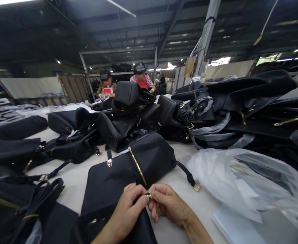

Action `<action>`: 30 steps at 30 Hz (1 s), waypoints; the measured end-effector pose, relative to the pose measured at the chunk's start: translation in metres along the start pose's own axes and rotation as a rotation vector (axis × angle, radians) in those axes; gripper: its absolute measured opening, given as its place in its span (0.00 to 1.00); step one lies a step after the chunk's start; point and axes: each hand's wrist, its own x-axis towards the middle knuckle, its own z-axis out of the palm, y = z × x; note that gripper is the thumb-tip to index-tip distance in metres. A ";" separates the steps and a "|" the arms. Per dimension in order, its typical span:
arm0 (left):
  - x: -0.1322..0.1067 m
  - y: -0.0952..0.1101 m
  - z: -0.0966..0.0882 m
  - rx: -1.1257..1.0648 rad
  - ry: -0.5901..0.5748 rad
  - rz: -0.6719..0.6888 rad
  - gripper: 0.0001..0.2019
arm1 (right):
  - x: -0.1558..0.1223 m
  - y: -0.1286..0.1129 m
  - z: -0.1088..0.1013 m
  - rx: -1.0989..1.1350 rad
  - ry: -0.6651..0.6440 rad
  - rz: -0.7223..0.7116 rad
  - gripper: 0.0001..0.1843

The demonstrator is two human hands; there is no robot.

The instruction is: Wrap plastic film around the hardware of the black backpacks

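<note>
A black handbag (108,179) with a gold zipper (137,166) and a gold clasp on a short strap lies on the table in front of me. My left hand (128,206) rests over its near right side, thumb and fingers pinched on a small gold metal fitting (149,196). From the right, my right hand (167,205) pinches the same fitting, its fingertips almost touching those of the left. The fingers hide most of the fitting, so its exact kind is unclear. A side strap with a gold buckle (196,186) sticks out from the bag's far right corner.
Black bags (128,123) are heaped beyond, with more at left (19,193) and right (260,112). Crumpled clear plastic (240,179) lies to the right beside pale sheets (235,225). Two people in red aprons (141,82) work across the table.
</note>
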 end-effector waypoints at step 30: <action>0.006 -0.003 -0.002 -0.095 -0.049 -0.085 0.16 | -0.001 0.011 0.007 0.024 0.025 -0.022 0.26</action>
